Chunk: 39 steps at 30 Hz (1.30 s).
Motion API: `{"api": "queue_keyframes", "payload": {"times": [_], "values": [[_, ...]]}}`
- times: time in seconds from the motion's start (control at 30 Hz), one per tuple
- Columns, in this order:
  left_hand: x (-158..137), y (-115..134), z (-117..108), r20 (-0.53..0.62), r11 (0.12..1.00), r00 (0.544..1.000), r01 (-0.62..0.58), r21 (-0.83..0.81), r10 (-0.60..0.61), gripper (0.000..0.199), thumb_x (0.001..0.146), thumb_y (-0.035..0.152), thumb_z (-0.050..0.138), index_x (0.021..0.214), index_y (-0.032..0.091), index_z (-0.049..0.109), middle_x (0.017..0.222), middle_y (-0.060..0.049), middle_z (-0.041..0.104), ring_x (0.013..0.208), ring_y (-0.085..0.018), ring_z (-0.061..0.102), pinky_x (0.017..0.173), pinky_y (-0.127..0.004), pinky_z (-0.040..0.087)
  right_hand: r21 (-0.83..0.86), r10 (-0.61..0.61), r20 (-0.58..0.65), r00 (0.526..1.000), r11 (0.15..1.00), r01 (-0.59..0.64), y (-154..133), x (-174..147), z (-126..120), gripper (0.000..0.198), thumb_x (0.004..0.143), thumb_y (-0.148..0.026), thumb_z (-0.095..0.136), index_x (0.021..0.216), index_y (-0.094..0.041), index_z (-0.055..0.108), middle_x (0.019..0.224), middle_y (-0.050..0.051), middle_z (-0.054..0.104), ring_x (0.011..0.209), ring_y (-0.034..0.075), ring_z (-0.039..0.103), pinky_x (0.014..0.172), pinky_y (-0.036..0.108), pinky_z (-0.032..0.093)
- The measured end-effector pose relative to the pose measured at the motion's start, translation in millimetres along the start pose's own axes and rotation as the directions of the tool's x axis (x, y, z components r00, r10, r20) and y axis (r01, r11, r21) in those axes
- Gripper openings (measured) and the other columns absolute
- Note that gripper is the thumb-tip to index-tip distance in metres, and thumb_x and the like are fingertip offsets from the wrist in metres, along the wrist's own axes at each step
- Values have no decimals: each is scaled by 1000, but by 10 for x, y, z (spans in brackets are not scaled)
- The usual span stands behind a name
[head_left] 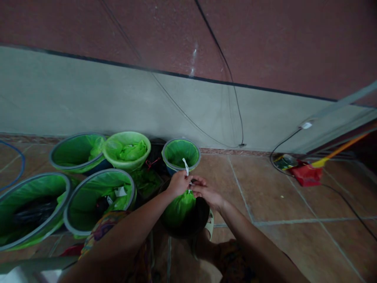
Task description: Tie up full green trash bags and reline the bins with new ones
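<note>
In the head view, my left hand [178,184] is closed in a pinch on a white drawstring [185,165], whose loose end sticks up above the fingers. My right hand [209,193] meets it from the other side, fingers bent around the same string. Just below both hands, a green plastic bag [180,208] is gathered at its neck by the string. That bag sits in a dark round bin [200,224] between my feet. Exactly how the string runs between the fingers is hidden.
Several green-lined bins stand to the left, among them a pale green basin [147,151] and a grey-rimmed bin [68,192]. A small lined bin [198,155] is just ahead. Right: a red dustpan [306,176] and black cable [347,202] on the tiles.
</note>
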<state>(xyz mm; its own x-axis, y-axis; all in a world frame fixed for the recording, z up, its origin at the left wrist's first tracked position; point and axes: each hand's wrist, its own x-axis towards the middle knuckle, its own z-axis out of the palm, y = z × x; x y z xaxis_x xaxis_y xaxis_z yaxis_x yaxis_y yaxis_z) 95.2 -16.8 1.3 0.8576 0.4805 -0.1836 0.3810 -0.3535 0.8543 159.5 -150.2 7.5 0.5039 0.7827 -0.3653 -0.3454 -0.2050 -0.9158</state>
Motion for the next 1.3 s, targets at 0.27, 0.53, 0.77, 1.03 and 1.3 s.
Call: {"api": "queue_keyframes", "payload": {"times": [0.27,0.53,0.77,1.03,1.3], "values": [[-43,67,-8,24,950,978,206,-233,-206,26,88,28,53,68,14,63,45,4,52,42,-9,49,45,-20,36,-463,-304,-166,938,864,198,105,56,-4,35,76,-20,56,111,-20,60,73,-2,66,63,13,59,63,25,46],[-15,38,-13,-8,937,977,203,-283,-214,29,87,32,52,65,15,61,44,4,50,42,-10,48,45,-21,35,-677,-378,-105,920,705,212,40,-10,36,20,83,-23,50,87,-21,70,89,4,71,83,17,63,82,30,46],[36,3,-28,-45,999,999,-15,-41,13,29,83,34,54,61,16,59,52,2,55,55,-12,54,53,-21,37,-6,170,15,985,985,-170,24,-19,-34,17,63,-24,70,77,-19,63,68,-4,59,57,8,52,56,21,42],[-26,48,-138,73,994,992,-104,-45,107,16,70,7,54,77,17,64,67,2,65,59,-10,58,60,-20,44,211,252,-62,966,949,-234,-10,-25,-89,18,63,-16,72,80,-16,64,66,-4,60,52,5,52,50,17,42],[-157,27,-101,158,960,949,-280,19,273,14,71,9,56,77,16,66,78,-3,70,73,-14,66,68,-22,48,193,256,-75,964,952,-238,63,-10,-60,15,68,-15,70,82,-16,65,66,-3,62,53,5,54,50,17,42]]}}
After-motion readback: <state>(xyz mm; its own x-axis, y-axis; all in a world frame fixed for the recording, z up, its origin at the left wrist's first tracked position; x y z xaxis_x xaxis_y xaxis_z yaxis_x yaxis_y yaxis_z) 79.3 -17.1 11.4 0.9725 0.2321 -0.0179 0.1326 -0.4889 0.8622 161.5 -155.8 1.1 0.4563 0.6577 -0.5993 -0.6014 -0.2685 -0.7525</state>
